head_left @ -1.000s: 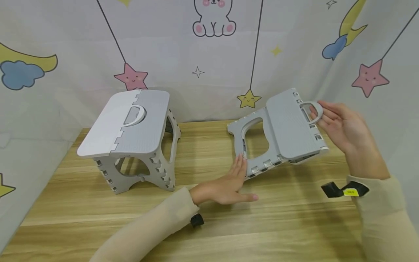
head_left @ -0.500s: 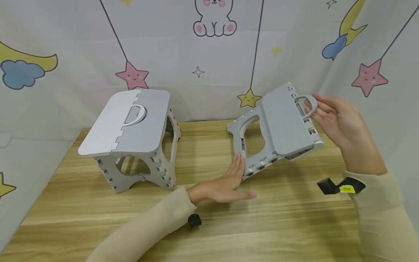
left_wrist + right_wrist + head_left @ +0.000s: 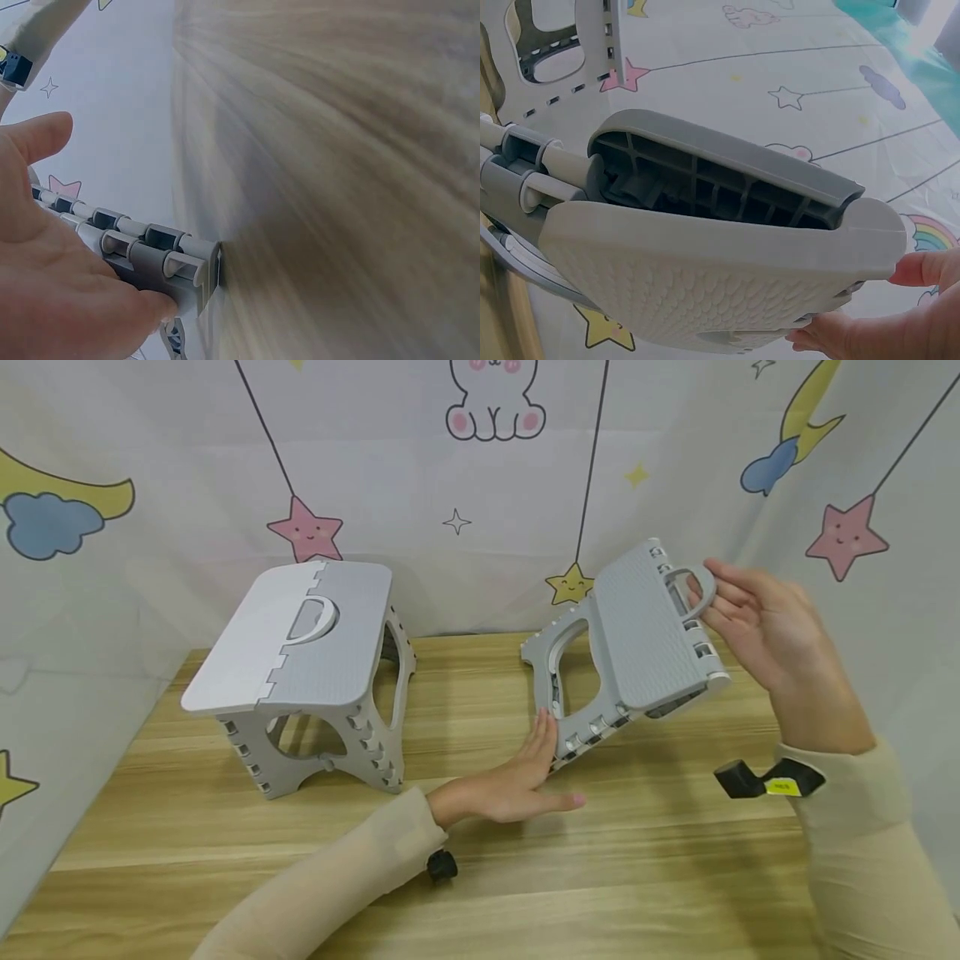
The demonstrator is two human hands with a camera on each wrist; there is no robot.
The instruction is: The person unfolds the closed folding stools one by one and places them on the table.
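Observation:
On the right, a grey folding stool (image 3: 652, 635) stands folded flat and tilted, its lower edge on the table and its handle end raised. My right hand (image 3: 780, 627) holds it by the loop handle (image 3: 705, 593); the right wrist view shows that hand's thumb and fingers at the seat's raised fold (image 3: 874, 232). My left hand (image 3: 517, 781) lies with straight fingers against the stool's lower corner, thumb spread away. Up close in the left wrist view, the fingers rest beside the hinged edge (image 3: 150, 251); the fingertips are partly hidden.
To the left, a second grey and white folding stool (image 3: 300, 652) stands unfolded on its legs. Both stools are on a wood-grain table (image 3: 637, 893). A white curtain (image 3: 420, 477) printed with stars and clouds hangs behind the table.
My right hand has moved up and to the left with the handle, so the folded stool tilts more steeply. The left hand stays against its lower corner, having shifted only slightly.

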